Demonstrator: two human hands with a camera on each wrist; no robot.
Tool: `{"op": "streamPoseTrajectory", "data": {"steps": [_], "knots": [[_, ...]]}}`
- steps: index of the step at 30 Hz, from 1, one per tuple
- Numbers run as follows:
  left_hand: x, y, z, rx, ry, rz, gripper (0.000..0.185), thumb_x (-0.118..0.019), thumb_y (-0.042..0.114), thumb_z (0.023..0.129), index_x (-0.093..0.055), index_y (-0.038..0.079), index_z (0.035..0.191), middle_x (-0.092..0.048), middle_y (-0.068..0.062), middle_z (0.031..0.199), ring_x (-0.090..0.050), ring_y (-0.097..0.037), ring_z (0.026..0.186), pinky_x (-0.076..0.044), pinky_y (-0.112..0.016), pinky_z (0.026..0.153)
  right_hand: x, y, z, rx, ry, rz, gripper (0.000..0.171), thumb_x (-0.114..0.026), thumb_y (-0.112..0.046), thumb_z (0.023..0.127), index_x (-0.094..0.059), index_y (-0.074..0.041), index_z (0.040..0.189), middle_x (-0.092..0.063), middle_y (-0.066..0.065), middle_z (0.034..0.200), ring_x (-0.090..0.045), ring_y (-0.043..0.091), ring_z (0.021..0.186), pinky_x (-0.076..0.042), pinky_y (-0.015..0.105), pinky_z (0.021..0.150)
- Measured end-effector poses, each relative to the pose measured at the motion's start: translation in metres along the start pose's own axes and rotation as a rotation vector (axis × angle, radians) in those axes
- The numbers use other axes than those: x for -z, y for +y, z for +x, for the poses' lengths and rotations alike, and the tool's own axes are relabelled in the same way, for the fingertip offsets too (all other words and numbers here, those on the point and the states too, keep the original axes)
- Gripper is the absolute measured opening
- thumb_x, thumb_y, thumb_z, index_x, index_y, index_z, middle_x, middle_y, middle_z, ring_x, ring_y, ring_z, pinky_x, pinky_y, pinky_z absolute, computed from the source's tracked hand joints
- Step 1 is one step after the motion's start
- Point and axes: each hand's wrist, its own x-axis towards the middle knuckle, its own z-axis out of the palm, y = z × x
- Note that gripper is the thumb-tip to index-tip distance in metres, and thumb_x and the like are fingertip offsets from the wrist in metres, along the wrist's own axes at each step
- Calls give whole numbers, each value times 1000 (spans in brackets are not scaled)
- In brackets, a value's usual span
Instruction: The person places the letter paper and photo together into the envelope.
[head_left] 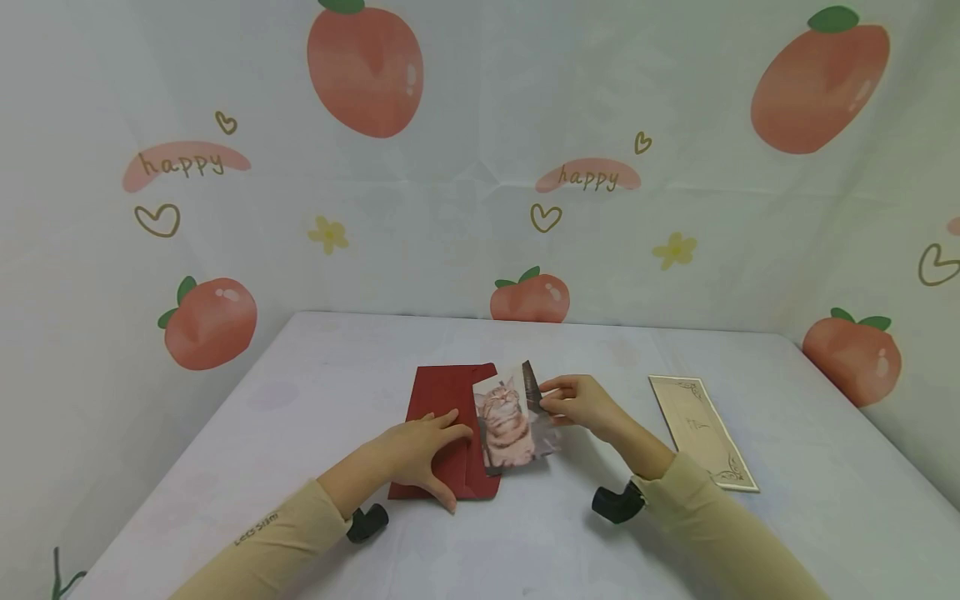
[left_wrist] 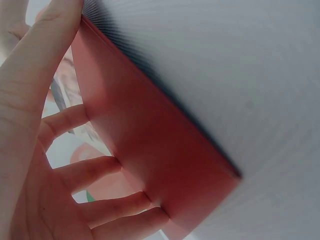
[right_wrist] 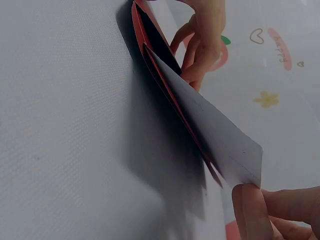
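Observation:
A red envelope [head_left: 442,387] lies on the white table, its opening on the right side gaping in the right wrist view. My left hand [head_left: 420,450] rests on it with spread fingers, the fingertips [left_wrist: 107,165] touching its upper face in the left wrist view. With thumb and fingers my right hand [head_left: 581,404] pinches the right edge of some picture cards [head_left: 506,421]; the front one shows a cat. The cards tilt up from the table. Their far edge meets the envelope's mouth, where the pale back of a card [right_wrist: 215,130] shows in the right wrist view.
To the right lies a long beige card [head_left: 697,421] with ornamental corners, partly behind the right sleeve. Black wrist devices [head_left: 618,502] hang below both wrists. A white curtain [head_left: 465,108] with peach prints stands behind the table [head_left: 480,550].

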Motion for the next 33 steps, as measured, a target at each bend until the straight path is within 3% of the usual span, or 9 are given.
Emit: {"op": "streamPoseTrajectory", "data": {"steps": [8,16,33], "knots": [[0,0,0,0,-3,5,89,-77,63,59,-43,26,133,-33,-11,151,-35,-45,134,-42,-59,97,-7,-2,2,-34,39,-11,33,-62,-6,88,-56,7,118,-65,9,88,-55,8,70,-56,23,65],[0,0,1,0,-9,-10,87,-78,61,60,-44,27,132,-33,-12,151,-36,-46,134,-41,-60,98,-13,-1,2,14,36,12,35,-61,-4,88,-54,10,118,-62,5,83,-54,6,67,-56,23,64],[0,1,0,5,-11,-2,93,-78,62,59,-42,26,136,-32,-10,152,-35,-44,135,-40,-59,99,-26,-4,2,41,58,-2,33,-61,-3,87,-54,10,117,-64,14,87,-56,7,68,-57,27,63]]}}
